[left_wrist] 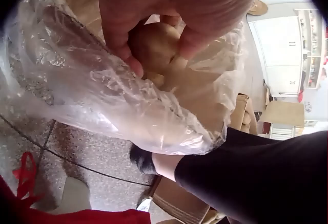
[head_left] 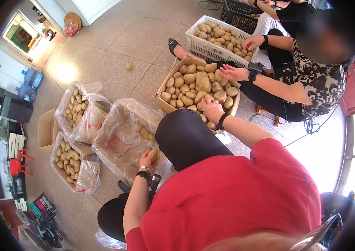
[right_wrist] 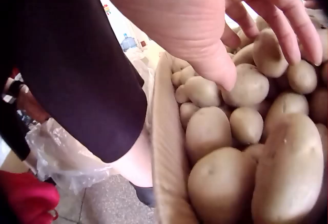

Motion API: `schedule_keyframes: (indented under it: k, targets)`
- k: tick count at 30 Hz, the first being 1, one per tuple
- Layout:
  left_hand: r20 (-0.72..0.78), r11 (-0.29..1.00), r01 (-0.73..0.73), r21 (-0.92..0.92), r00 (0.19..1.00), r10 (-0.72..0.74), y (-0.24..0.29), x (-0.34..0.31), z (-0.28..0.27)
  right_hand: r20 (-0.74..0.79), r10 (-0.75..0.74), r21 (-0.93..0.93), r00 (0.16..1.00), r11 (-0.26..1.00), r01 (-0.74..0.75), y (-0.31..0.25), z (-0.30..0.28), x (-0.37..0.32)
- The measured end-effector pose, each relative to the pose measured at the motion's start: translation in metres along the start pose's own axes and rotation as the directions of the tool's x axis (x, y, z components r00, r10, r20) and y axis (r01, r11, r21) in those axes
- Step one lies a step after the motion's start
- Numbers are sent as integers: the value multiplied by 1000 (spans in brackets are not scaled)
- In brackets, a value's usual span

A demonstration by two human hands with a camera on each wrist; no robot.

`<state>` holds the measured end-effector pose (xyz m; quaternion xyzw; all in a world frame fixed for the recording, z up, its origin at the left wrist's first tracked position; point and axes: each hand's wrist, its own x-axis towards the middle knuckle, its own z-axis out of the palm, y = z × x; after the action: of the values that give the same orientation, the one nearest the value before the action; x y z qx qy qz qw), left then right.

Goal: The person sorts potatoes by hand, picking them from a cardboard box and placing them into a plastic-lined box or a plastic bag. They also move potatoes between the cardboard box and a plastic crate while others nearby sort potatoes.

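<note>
My left hand grips a potato between thumb and fingers, just inside the clear plastic liner of a box beside my knee. A few potatoes lie in that liner. Over a cardboard box heaped with potatoes, my right hand reaches down with its fingers spread. In the right wrist view, its thumb touches a round potato, and the fingertips hang over others beside it. The fingers there are extended rather than curled round any one potato.
Two plastic-lined boxes of potatoes stand to the left, by an open carton. Across from me, a person's hand is over the same cardboard box. A white crate of potatoes stands behind. One potato lies on the floor.
</note>
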<state>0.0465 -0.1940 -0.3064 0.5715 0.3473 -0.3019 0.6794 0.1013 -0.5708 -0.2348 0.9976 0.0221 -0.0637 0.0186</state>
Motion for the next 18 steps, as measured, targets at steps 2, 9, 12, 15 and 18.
schedule_keyframes:
  k: [2, 9, 12, 15, 18]
  targets:
    - [-8, 984, -52, 168, 998, 55, -4, 2, 2, 0, 87, -85, 996, 993, -87, 7, 5, 6]
    - [40, 957, -60, 284, 998, 51, -14, 21, -5, 8, 45, -16, 999, 999, -45, 23, 25, 25]
    - [41, 971, -69, 230, 997, 62, -11, 24, -4, 2, 76, 72, 997, 994, -76, 23, 27, 26]
    - [109, 987, -61, 146, 993, 45, 3, 21, -1, 4, 125, 97, 992, 987, -125, 20, 23, 25]
    - [65, 996, -84, 8, 994, 83, 25, 3, 10, 26, 180, 312, 983, 933, -179, 12, 6, 27]
